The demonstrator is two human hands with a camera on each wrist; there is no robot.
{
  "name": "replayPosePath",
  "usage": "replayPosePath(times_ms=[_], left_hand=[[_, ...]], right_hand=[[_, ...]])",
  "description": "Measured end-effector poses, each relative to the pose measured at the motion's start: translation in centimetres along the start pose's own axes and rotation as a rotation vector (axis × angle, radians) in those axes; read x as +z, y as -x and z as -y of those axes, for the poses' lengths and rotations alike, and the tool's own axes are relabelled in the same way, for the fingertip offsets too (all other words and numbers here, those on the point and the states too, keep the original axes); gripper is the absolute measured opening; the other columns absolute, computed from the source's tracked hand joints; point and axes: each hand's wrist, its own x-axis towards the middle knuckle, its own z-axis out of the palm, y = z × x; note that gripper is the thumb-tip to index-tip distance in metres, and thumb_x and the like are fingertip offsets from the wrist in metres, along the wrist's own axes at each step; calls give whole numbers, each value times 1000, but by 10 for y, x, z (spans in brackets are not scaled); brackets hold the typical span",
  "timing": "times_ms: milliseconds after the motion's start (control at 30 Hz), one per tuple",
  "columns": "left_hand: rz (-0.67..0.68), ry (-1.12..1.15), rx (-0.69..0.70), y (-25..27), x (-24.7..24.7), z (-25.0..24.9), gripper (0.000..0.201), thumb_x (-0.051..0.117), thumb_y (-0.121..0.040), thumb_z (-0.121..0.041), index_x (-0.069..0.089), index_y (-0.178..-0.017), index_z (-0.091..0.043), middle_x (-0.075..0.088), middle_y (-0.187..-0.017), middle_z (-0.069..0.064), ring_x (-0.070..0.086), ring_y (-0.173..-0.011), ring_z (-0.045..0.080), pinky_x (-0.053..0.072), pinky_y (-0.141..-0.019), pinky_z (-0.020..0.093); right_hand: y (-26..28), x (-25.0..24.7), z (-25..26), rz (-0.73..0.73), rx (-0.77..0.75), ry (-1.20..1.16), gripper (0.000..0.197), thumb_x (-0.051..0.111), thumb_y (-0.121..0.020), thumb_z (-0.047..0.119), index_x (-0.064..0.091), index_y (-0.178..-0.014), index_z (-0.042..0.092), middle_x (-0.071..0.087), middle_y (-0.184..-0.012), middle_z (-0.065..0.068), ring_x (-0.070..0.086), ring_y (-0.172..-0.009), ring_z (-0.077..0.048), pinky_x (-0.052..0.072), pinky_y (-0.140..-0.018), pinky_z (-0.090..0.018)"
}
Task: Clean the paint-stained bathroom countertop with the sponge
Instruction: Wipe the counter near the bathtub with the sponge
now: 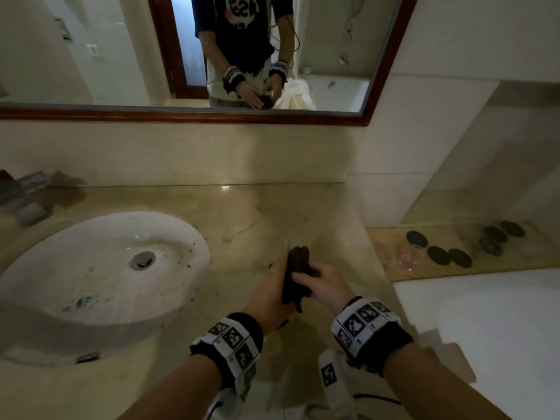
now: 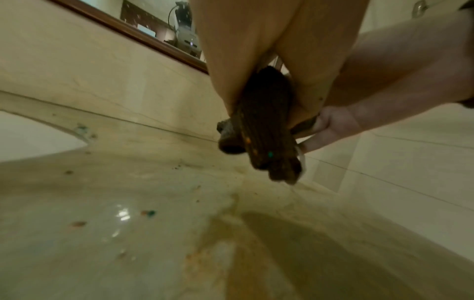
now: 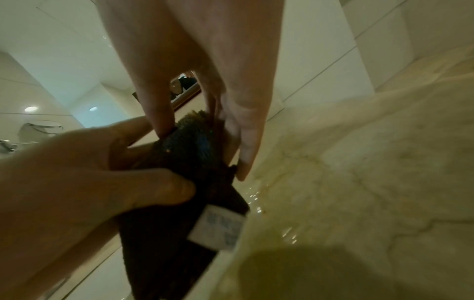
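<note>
The sponge (image 1: 298, 274) is a dark brown, cloth-like pad with a white label (image 3: 218, 229) and small paint flecks. It is held upright above the beige marble countertop (image 1: 272, 213), right of the sink. My left hand (image 1: 269, 295) cups it from the left, thumb curled onto it (image 3: 159, 190). My right hand (image 1: 324, 283) pinches its upper part from the right (image 3: 205, 60). In the left wrist view the sponge (image 2: 266, 132) hangs between both hands. Small green and orange paint spots (image 2: 148, 213) dot the wet counter below.
A white basin (image 1: 106, 268) with green paint specks sits at the left. A mirror (image 1: 212, 56) hangs above the backsplash. Black round stones (image 1: 439, 254) lie on a wooden ledge at the right. Small packets (image 1: 27, 195) lie at the far left.
</note>
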Motion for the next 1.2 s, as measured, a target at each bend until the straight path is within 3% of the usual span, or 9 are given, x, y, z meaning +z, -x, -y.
replayPosePath(times_ms=[67, 133, 200, 267, 433, 567, 767, 1033, 1200], left_hand=[[68, -108, 96, -10, 11, -2, 94, 63, -85, -23, -7, -146, -40, 32, -148, 18, 45, -130, 33, 47, -101, 45], [102, -291, 117, -19, 16, 3, 103, 67, -83, -30, -14, -147, -34, 0, -160, -3, 14, -146, 19, 26, -118, 43], [75, -468, 63, -29, 11, 10, 92, 55, -88, -44, -12, -148, -25, -13, -158, -5, -6, -147, 15, 10, -122, 39], [17, -530, -31, -37, -1, 21, 81, 43, -93, -48, -12, -149, -24, -17, -158, -2, -12, -147, 17, 6, -122, 40], [-25, -612, -220, -55, -36, 56, 71, 34, -98, -40, -13, -148, -28, -16, -159, 0, -11, -148, 19, 7, -122, 44], [-34, -684, -345, -62, -55, 71, 71, 37, -97, -42, -8, -150, -27, -14, -159, 3, -7, -148, 21, 10, -120, 43], [68, -702, -434, -67, -63, 71, 72, 49, -91, -41, 10, -150, -28, -8, -160, 2, -2, -149, 20, 8, -120, 48], [61, -724, -497, -71, -67, 71, 71, 50, -89, -49, 12, -148, -38, -5, -160, -6, 3, -148, 14, 8, -120, 49], [54, -719, -495, -71, -68, 72, 72, 50, -87, -50, 12, -148, -39, -5, -160, -7, 6, -148, 13, 10, -120, 49]], right_hand=[[-1, -14, -7, -26, -28, 58, 21, 57, -89, 11, 62, -109, 5, 66, -107, -13, 63, -104, -28, 51, -94, -42], [-5, -30, -11, -45, -38, 75, 24, 53, -90, 5, 61, -113, 2, 64, -101, -12, 63, -100, -27, 52, -92, -40], [-13, -49, -11, -60, -41, 118, 27, 50, -91, 5, 58, -116, 0, 63, -105, -14, 60, -102, -27, 48, -92, -38], [-24, -70, -7, -82, -55, 162, 31, 49, -92, 4, 54, -122, -3, 60, -118, -17, 57, -111, -31, 45, -90, -33], [-64, -119, 8, -236, -59, 196, 33, 49, -90, -2, 51, -123, -9, 58, -124, -24, 54, -115, -38, 43, -95, -41], [-99, -141, 9, -296, 8, 265, 37, 51, -90, 2, 50, -126, -6, 57, -125, -25, 54, -115, -37, 43, -89, -36], [-145, -154, 18, -225, 77, 411, 39, 53, -90, 8, 50, -126, -5, 56, -126, -23, 54, -114, -35, 38, -80, -29], [-192, -169, 30, -168, 124, 587, 41, 52, -92, 12, 47, -130, -2, 52, -132, -21, 51, -118, -35, 43, -89, -35], [-202, -160, 9, -207, 15, 800, 68, 50, -94, 20, 11, -150, 17, 22, -151, -21, 40, -129, -37, 40, -102, -40]])
